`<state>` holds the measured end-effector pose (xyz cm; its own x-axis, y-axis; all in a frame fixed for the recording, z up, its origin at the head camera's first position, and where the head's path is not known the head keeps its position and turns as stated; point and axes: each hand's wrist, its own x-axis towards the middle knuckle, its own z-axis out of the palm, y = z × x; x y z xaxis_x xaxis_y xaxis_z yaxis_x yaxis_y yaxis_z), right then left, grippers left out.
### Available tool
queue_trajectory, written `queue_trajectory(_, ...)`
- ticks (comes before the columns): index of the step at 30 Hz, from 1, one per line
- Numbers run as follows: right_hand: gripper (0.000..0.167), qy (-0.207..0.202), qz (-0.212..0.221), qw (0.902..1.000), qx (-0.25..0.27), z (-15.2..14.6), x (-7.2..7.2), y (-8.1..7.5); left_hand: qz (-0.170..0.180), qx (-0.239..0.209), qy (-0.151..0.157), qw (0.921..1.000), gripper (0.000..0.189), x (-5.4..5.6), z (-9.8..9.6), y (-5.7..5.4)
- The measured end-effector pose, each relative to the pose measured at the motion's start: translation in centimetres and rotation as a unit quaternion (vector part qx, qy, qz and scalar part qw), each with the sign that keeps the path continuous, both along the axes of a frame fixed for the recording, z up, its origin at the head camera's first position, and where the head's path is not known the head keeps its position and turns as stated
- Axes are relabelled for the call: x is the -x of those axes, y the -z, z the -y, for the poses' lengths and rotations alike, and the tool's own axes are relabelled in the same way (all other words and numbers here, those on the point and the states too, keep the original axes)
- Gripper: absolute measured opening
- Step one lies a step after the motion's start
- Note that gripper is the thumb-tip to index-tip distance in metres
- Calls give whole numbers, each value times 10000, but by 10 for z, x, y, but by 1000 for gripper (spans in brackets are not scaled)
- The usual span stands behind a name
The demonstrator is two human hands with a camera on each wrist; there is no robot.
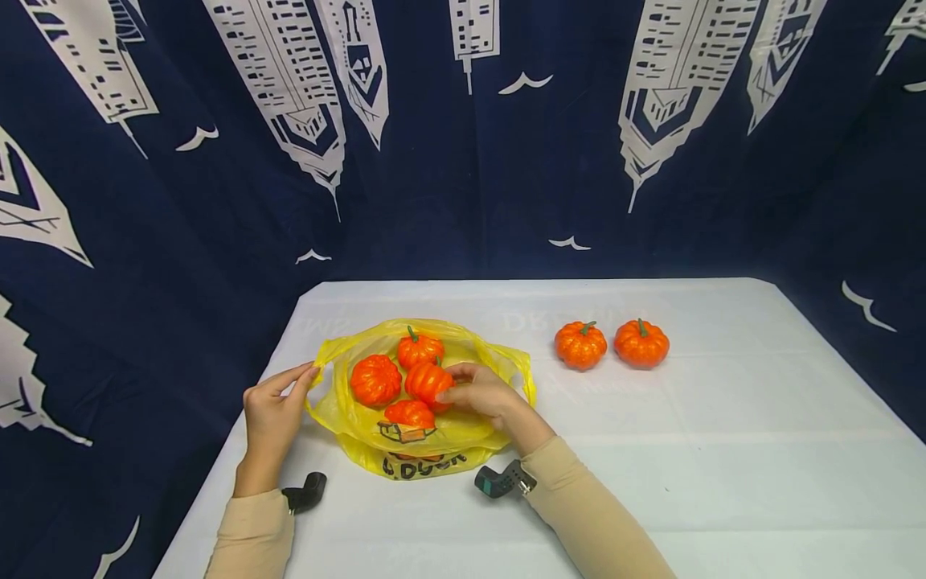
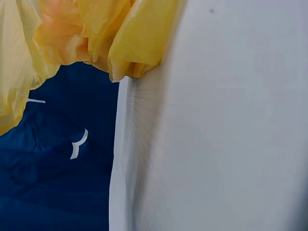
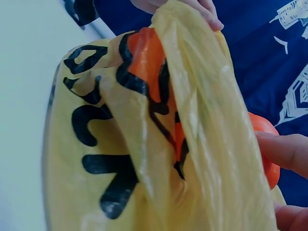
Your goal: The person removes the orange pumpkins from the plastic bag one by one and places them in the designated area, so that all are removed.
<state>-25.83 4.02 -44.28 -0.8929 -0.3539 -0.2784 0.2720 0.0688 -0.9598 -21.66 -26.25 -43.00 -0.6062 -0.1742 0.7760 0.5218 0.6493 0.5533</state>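
Observation:
My left hand (image 1: 273, 410) pinches the left edge of a yellow plastic bag (image 1: 340, 438), whose mouth lies wide open upward. Over the bag's mouth, my right hand (image 1: 490, 396) grips a small orange toy pumpkin (image 1: 427, 381), thumb on one side and fingers on the other. Under and around it in the bag lie several more, among them a pumpkin at the left (image 1: 375, 380) and one with a green stem at the back (image 1: 420, 351). The right wrist view catches the gripped pumpkin (image 3: 265, 126) past the bag's printed side (image 3: 115, 159). Folds of the bag (image 2: 144, 38) fill the left wrist view's top.
Two more orange pumpkins, one (image 1: 580, 346) beside the other (image 1: 641, 344), stand on the white-covered table (image 1: 723, 450) right of the bag. Behind hangs a dark blue cloth (image 1: 448, 193) with white building prints. A black wrist camera (image 1: 499, 481) sits at each sleeve.

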Motion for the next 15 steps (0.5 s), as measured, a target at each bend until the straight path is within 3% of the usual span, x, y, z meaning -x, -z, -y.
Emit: queue_trajectory(15,52,-37,-273,9996,52,-17,3,-17,35,10,-34,10000,13,0,0,0)
